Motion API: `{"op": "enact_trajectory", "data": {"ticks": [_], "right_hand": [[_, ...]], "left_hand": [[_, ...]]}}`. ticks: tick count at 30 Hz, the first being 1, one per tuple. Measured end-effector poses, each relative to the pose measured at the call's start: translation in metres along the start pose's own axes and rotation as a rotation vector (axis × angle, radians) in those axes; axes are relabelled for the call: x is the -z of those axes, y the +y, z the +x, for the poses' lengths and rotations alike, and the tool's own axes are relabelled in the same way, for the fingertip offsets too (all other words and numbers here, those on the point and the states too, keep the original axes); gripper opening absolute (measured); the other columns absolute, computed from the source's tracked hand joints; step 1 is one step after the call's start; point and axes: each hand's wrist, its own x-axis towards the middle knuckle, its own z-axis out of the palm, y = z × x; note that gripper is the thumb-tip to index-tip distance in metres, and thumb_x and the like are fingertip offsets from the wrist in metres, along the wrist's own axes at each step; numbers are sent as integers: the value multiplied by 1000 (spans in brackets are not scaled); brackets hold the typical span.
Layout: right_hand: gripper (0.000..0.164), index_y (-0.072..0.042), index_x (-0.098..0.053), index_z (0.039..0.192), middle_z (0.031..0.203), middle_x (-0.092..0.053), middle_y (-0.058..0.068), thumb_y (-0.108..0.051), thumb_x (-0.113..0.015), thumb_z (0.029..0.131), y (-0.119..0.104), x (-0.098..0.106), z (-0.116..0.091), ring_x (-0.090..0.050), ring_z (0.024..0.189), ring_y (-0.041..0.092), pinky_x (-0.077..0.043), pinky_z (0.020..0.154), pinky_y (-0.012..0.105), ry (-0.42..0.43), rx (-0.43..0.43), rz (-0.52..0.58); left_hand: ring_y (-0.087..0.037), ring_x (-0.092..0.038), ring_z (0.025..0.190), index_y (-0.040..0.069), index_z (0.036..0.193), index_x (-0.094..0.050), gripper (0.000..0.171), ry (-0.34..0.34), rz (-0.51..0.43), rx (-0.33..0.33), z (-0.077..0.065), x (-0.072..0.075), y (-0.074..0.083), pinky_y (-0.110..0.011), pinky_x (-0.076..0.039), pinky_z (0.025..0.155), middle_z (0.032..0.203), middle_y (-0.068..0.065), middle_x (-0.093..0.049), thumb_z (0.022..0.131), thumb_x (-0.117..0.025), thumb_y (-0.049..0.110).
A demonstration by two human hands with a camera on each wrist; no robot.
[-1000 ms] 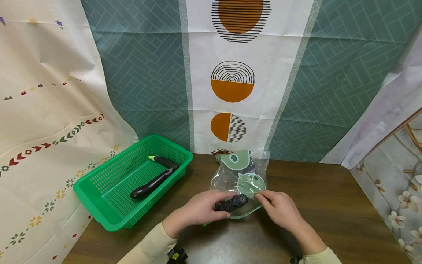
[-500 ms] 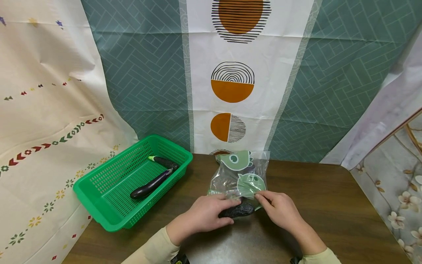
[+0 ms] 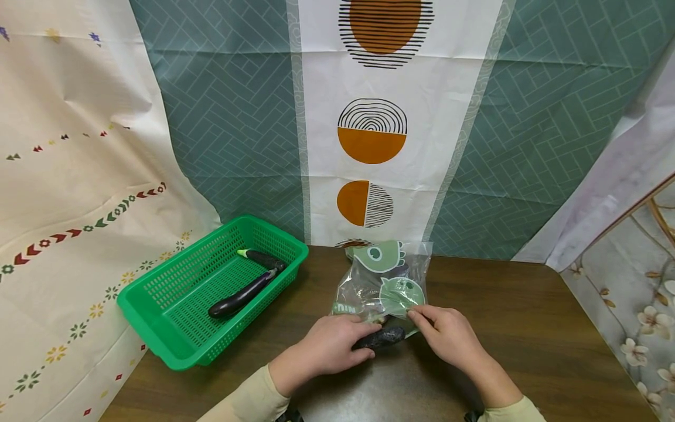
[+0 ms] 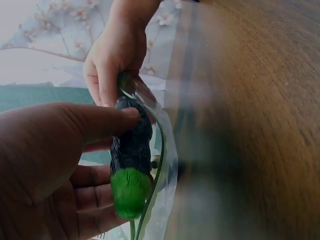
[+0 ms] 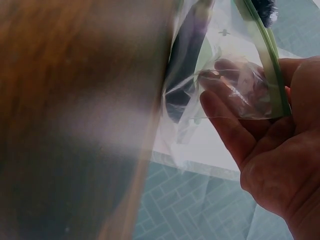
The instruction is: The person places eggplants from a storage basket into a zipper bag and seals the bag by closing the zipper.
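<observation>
In the head view my left hand (image 3: 340, 344) grips a dark, bumpy cucumber (image 3: 387, 337) at the bag's near edge. The left wrist view shows the thumb on top of the cucumber (image 4: 131, 145) and its bright green end toward the palm. My right hand (image 3: 448, 335) pinches the mouth edge of a clear zip bag (image 3: 364, 290) printed with green cartoon animals. Its green zip strip (image 5: 267, 42) runs past the right thumb in the right wrist view. Inside the bag lies a dark purple eggplant (image 5: 185, 60). The cucumber's far end is close to the bag's mouth.
A green plastic basket (image 3: 158, 293) stands at the left, holding an eggplant (image 3: 242, 296) and another dark cucumber (image 3: 263, 258) with a light green tip. All rest on a brown wooden table (image 3: 527, 328). A patterned cloth (image 3: 253, 117) hangs behind its back edge.
My left hand has shifted slightly right and nearer, bringing the cucumber down to the bag's near edge. The right hand and the bag have hardly moved.
</observation>
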Motion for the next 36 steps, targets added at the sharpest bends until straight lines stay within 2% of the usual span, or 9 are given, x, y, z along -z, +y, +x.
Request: {"op": "enact_trajectory", "data": {"ticks": [5, 10, 15, 20, 24, 29, 36], "right_hand": [[18, -18, -87, 116, 107, -83, -8, -29, -75, 109, 0, 0, 0, -78, 94, 14, -64, 84, 46, 4, 8, -7], [18, -17, -87, 117, 109, -83, -6, -28, -75, 109, 1, -2, 0, -79, 97, 17, -65, 87, 49, 10, 17, -11], [18, -16, -87, 117, 111, -84, -4, -27, -76, 108, 0, -2, 0, -80, 100, 20, -65, 89, 51, 15, 24, -12], [19, -15, -87, 119, 113, -84, -3, -27, -76, 108, 0, -2, 0, -80, 103, 22, -64, 92, 53, -2, 16, -11], [21, -14, -86, 121, 115, -84, -2, -27, -76, 108, -1, -2, 0, -80, 105, 23, -64, 93, 54, -14, 9, -9], [20, -15, -87, 119, 113, -84, -3, -28, -76, 108, -1, -2, 0, -80, 103, 22, -64, 92, 53, -14, 16, -15], [19, -15, -87, 119, 112, -84, -3, -27, -76, 108, -1, -2, 0, -80, 101, 21, -64, 91, 52, -22, 15, -12]], "left_hand": [[-14, -77, 101, 29, 148, -73, 49, 13, 91, 11, 0, -4, 2, -39, -61, 68, 115, 5, -78, 103, -79, 47], [-19, -78, 97, 28, 147, -73, 49, 30, 143, 37, 1, -9, 3, -41, -59, 64, 118, 4, -78, 103, -78, 49], [-20, -78, 99, 26, 146, -73, 49, 35, 106, 78, 1, -12, 1, -41, -59, 63, 123, 2, -79, 103, -78, 48], [-21, -78, 97, 26, 143, -75, 47, 29, 89, 90, 1, -15, -1, -41, -59, 62, 118, 1, -79, 102, -79, 48], [-21, -78, 97, 24, 142, -76, 46, 11, 78, 103, 1, -15, 0, -43, -61, 66, 117, 1, -79, 102, -79, 48], [-21, -78, 103, 23, 138, -77, 44, 22, 52, 132, 1, -17, -1, -45, -63, 73, 120, 0, -80, 102, -80, 47], [-19, -77, 100, 17, 127, -80, 41, 20, -85, 199, 3, -18, -3, -42, -62, 78, 112, -1, -82, 97, -85, 45]]}}
